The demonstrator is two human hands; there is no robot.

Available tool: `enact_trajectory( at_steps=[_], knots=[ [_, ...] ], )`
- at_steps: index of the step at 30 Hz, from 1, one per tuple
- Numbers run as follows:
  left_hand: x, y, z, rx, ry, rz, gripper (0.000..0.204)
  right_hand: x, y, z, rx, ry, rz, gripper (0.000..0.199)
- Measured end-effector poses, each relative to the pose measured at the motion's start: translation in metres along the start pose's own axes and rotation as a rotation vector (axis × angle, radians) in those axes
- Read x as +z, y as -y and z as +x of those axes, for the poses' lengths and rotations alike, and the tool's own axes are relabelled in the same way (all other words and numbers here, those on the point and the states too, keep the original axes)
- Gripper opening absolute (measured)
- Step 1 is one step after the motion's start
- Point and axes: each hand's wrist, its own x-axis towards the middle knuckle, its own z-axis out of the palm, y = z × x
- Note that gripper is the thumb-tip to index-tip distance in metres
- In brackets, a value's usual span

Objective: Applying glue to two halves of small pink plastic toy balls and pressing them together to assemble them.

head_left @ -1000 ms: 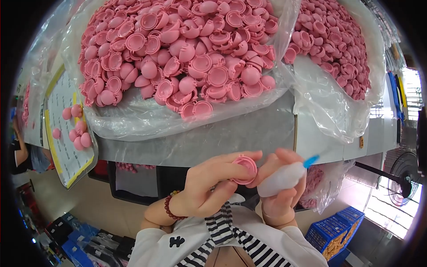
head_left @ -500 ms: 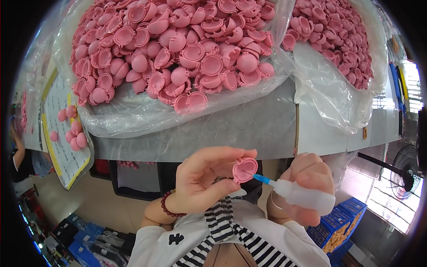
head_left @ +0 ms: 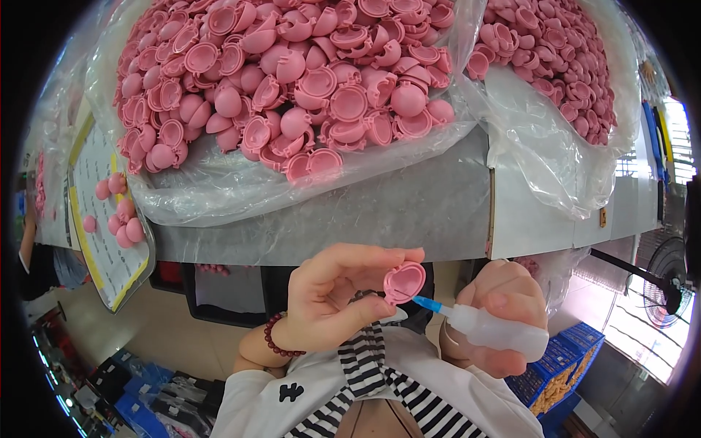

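My left hand (head_left: 328,292) pinches a small pink plastic half-shell (head_left: 409,279) between thumb and fingers, its hollow side showing. A white translucent squeeze bottle (head_left: 496,332) with a blue needle tip (head_left: 428,304) is gripped in my right hand (head_left: 505,288). The thin needle reaches over the lower rim of the shell; whether it touches the plastic, or any liquid comes out, I cannot tell. Both hands are just off the near edge of the grey table (head_left: 350,219).
A clear plastic bag (head_left: 197,201) heaped with pink half-shells (head_left: 292,66) covers the far table. Another pile (head_left: 562,66) lies at the far right. Several closed pink balls (head_left: 125,210) rest on a board at left. Blue crates (head_left: 562,361) and a fan (head_left: 664,281) stand at right.
The needle tip has shifted from the middle of the shell's hollow to its lower rim. My right hand and the bottle have dropped slightly; the shell has moved a touch right.
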Motion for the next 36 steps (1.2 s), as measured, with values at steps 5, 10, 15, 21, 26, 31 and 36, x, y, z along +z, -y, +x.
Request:
enact_trajectory(
  at_steps=[5, 10, 15, 21, 26, 31, 36],
  knots=[
    [-0.001, 0.001, 0.0, 0.012, 0.015, 0.009, 0.043, 0.002, -0.002, 0.002, -0.044, 0.004, -0.071, 0.064],
    [0.0, -0.001, -0.001, 0.002, -0.002, 0.001, 0.043, 0.004, -0.001, 0.001, -0.032, -0.065, -0.063, 0.06],
    [0.0, -0.001, -0.002, 0.03, 0.0, 0.022, 0.043, 0.003, -0.006, 0.002, -0.099, -0.075, -0.1, 0.063],
    [-0.002, -0.005, -0.002, 0.185, -0.006, 0.362, 0.039, 0.003, -0.004, 0.002, -0.052, -0.05, -0.112, 0.064],
    [-0.003, -0.001, 0.001, 0.281, 0.0, 0.44, 0.035, -0.002, -0.009, 0.001, -0.115, -0.119, 0.002, 0.059],
    [-0.017, 0.007, 0.006, 0.146, 0.194, -0.158, 0.037, -0.073, -0.018, -0.008, 0.064, -0.582, -0.586, 0.045],
    [-0.006, 0.004, 0.008, -0.118, 0.037, -0.416, 0.034, -0.186, -0.02, 0.001, 0.328, -0.785, -0.792, 0.043]
  ],
)
